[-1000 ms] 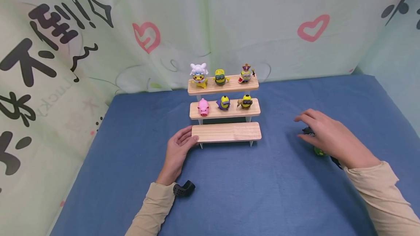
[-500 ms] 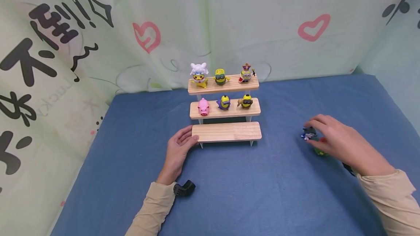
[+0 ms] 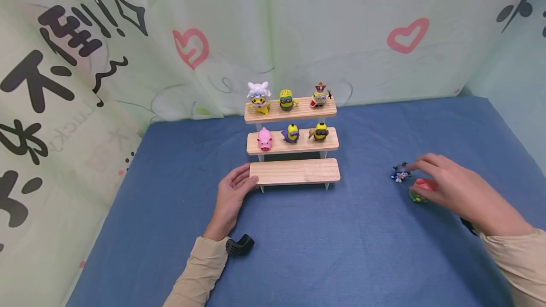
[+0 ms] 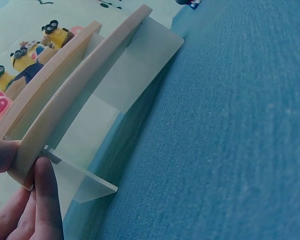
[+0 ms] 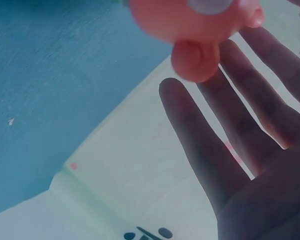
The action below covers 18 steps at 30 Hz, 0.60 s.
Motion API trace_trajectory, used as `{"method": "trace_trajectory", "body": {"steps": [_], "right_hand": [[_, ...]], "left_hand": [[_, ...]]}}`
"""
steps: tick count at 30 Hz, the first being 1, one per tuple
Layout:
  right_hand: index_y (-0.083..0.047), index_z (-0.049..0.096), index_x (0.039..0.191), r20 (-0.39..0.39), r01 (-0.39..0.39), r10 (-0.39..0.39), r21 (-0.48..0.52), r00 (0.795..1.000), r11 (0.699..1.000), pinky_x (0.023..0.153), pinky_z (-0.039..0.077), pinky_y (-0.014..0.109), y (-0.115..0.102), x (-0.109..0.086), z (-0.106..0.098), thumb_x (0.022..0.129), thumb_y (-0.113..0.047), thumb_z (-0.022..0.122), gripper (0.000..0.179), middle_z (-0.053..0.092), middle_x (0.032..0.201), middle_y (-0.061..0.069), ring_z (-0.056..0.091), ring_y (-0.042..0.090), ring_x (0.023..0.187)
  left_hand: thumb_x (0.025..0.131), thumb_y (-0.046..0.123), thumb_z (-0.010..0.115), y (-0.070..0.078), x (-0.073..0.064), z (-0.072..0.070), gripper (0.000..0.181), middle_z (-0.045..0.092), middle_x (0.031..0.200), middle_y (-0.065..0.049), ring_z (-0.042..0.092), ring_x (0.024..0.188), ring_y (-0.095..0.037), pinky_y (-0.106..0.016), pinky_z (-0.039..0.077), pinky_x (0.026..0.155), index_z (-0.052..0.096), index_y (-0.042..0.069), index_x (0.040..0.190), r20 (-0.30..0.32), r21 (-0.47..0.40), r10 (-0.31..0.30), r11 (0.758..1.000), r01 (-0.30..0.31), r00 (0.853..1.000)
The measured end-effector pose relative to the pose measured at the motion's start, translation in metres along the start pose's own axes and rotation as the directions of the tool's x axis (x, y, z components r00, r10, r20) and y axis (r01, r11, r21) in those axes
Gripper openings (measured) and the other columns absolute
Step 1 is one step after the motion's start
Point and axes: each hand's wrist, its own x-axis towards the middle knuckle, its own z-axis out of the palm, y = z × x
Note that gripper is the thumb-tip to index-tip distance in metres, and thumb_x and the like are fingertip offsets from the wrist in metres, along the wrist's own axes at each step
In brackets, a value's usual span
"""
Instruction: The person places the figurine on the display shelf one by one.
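Observation:
My left hand (image 3: 229, 200) pinches the left end of the lowest board of a three-tier wooden display stand (image 3: 294, 173). Its thumb lies on top, with fingertips (image 4: 46, 180) underneath. Over on the right, my right hand (image 3: 462, 191) reaches around a coral-pink toy figure (image 3: 425, 184) that has green at its bottom. In the right wrist view, the fingers stretch out fairly straight beside and behind this toy figure (image 5: 190, 22). Just beyond the fingertips stands a small grey, white and blue figurine (image 3: 400, 174).
On the top board are a white-hatted yellow figure (image 3: 259, 98), a green-capped minion (image 3: 286, 101) and a crowned minion (image 3: 319, 96). The middle board bears a pink pig (image 3: 264, 140) and two minions. Behind the blue tablecloth (image 3: 192, 165) hangs a printed curtain (image 3: 332, 22).
My right hand has drawn back to the right, from over the grey and blue figurine to the coral-pink figure. More of both toys shows now. The left hand keeps its place on the stand.

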Motion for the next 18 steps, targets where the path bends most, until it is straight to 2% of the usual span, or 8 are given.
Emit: {"method": "trace_trajectory", "body": {"steps": [3,6,12,18], "right_hand": [[-0.007,0.071,0.106,0.044,-0.047,0.047,0.003,0.998,0.999,0.066,0.056,0.050,0.0005,-0.0018,-0.0009,0.072,-0.015,0.088,0.039,0.064,0.108,0.012,0.062,0.030,0.094],[-0.008,0.072,0.105,0.082,-0.083,0.083,0.003,0.993,0.997,0.064,0.056,0.046,0.0012,-0.0031,-0.0009,0.076,-0.018,0.086,0.034,0.065,0.106,0.011,0.063,0.025,0.087],[-0.017,0.075,0.094,0.082,-0.054,0.055,-0.006,0.995,0.999,0.055,0.049,0.028,0.0037,-0.0066,0.0004,0.077,-0.019,0.085,0.020,0.064,0.091,-0.005,0.054,0.005,0.071],[-0.019,0.074,0.092,0.109,-0.059,0.059,-0.006,0.992,0.998,0.057,0.050,0.030,0.0057,-0.0093,0.0005,0.078,-0.021,0.084,0.018,0.063,0.088,-0.008,0.054,0.005,0.071]], "left_hand": [[0.090,0.007,0.072,0.0003,-0.0001,0.0003,0.048,0.062,0.128,-0.019,0.066,0.103,-0.016,-0.026,0.060,0.085,0.055,0.002,0.135,-0.003,0.001,0.002,1.000,-0.002,1.000],[0.091,0.006,0.072,0.0005,-0.0003,0.0006,0.047,0.062,0.127,-0.018,0.066,0.103,-0.016,-0.026,0.060,0.085,0.056,0.002,0.135,-0.005,0.002,0.001,1.000,-0.001,1.000],[0.091,0.008,0.072,0.0002,-0.0001,0.0007,0.048,0.062,0.127,-0.018,0.066,0.103,-0.017,-0.026,0.060,0.085,0.055,0.002,0.135,-0.007,0.007,-0.004,1.000,0.004,1.000],[0.091,0.007,0.072,-0.0001,0.0001,0.0004,0.048,0.062,0.128,-0.019,0.067,0.102,-0.016,-0.026,0.060,0.085,0.055,0.002,0.135,-0.005,0.009,-0.002,1.000,0.002,1.000]]}}
